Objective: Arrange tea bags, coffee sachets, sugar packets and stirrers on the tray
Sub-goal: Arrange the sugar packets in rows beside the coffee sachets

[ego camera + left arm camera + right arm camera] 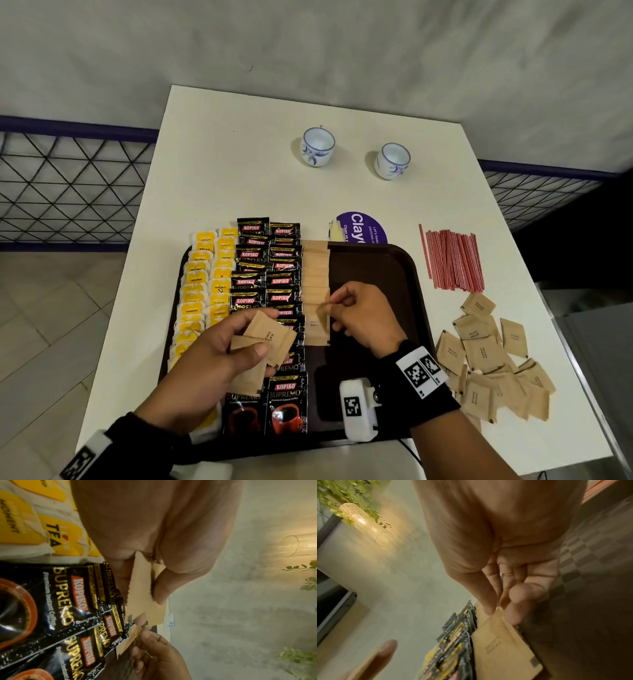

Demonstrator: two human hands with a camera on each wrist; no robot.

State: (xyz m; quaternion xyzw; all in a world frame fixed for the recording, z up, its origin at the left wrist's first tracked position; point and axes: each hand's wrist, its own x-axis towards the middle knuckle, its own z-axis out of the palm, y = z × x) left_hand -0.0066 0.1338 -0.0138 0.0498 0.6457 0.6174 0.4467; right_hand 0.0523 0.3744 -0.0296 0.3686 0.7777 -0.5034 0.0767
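Running lengthwise from the tray's (394,270) near edge to its far edge, a column of plain brown sugar packets (315,274) lies overlapped just right of the black coffee sachets (266,274). The right hand (359,318) pinches the nearest packet (317,323) of that column between thumb and forefinger, its other fingers curled. The left hand (219,356), over the sachets, grips a fanned bunch of spare packets (267,339) with serrated ends, thumb on top.

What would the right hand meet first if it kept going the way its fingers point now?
Probably the column of sugar packets on the tray: the right hand already pinches one packet's edge. Beyond lie the coffee sachets.
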